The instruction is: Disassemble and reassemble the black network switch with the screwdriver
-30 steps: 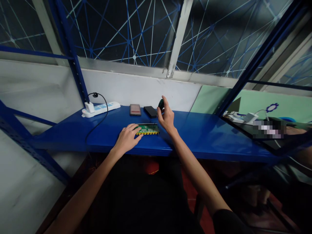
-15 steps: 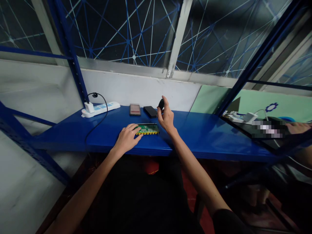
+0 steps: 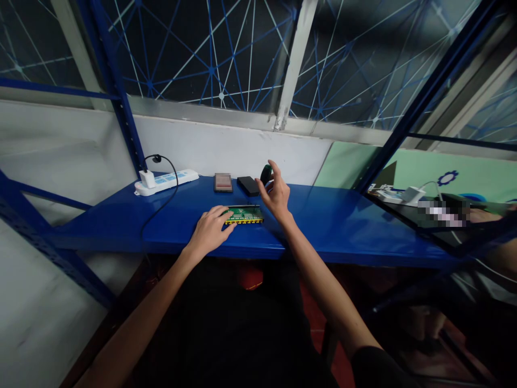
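A green circuit board point(image 3: 245, 213) with a row of yellow ports along its near edge lies on the blue table. My left hand point(image 3: 210, 225) grips its left end, fingers over the top and thumb at the near side. Above the table, right of the board, my right hand point(image 3: 277, 195) is raised. It holds a dark oval object point(image 3: 265, 174) with a green tinge against the fingers; its kind I cannot make out. The thumb points left, a little below that object.
Behind the board lie a black box point(image 3: 247, 186) and a small dark-framed tray point(image 3: 223, 182). A white power strip point(image 3: 167, 181) with a plug and black cable point(image 3: 161, 207) sits at the left. Farther right are a white adapter point(image 3: 414, 194) and another person's hand point(image 3: 482, 215).
My right thumb has moved slightly left and away from the dark object, which has tilted a little. My left hand and the board stay nearly still.
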### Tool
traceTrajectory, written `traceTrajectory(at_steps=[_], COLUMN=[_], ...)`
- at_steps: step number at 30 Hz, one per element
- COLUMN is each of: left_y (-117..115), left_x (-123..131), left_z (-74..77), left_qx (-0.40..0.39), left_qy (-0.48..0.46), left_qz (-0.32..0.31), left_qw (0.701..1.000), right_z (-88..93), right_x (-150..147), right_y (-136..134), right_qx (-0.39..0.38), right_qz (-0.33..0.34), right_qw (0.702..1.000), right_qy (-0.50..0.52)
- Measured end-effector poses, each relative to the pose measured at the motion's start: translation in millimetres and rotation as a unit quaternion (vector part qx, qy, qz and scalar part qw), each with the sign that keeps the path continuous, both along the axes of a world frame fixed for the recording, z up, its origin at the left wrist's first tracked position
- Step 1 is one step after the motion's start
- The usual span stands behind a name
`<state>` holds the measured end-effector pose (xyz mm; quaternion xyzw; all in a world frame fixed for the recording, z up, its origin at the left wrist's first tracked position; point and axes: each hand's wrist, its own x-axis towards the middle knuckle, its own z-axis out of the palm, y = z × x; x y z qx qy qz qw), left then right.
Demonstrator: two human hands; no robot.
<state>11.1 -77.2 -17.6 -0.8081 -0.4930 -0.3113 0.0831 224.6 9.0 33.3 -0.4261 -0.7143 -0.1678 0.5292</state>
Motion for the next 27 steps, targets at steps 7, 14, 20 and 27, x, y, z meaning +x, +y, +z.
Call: traceTrajectory(at_steps=[7,14,20,27], left_y=[-0.4,-0.6,-0.4,0.3], left_x=[-0.3,-0.8,-0.5,-0.3], left_z=[0.2,1.0,0.9,-0.1], left_qx=[0.000,-0.003,0.000,-0.003], left_qy=[0.001,0.003,0.005,0.004], left_qz=[-0.001,-0.002,0.002,0.000], left_qw=[1.000,1.000,1.000,1.000], right_z=[0.1,-0.6,-1.4,0.3], right_x=[-2.6,-1.8,-1.0,-1.5], right_y=[-3.3,-1.0,0.3,-1.9], right_qx=[-0.003,0.006,0.000,-0.021], right_qz=[0.007,0.000,0.007,0.004], right_qw=[1.000,1.000,1.000,1.000], right_qy=[0.003,0.010,0.013,-0.002])
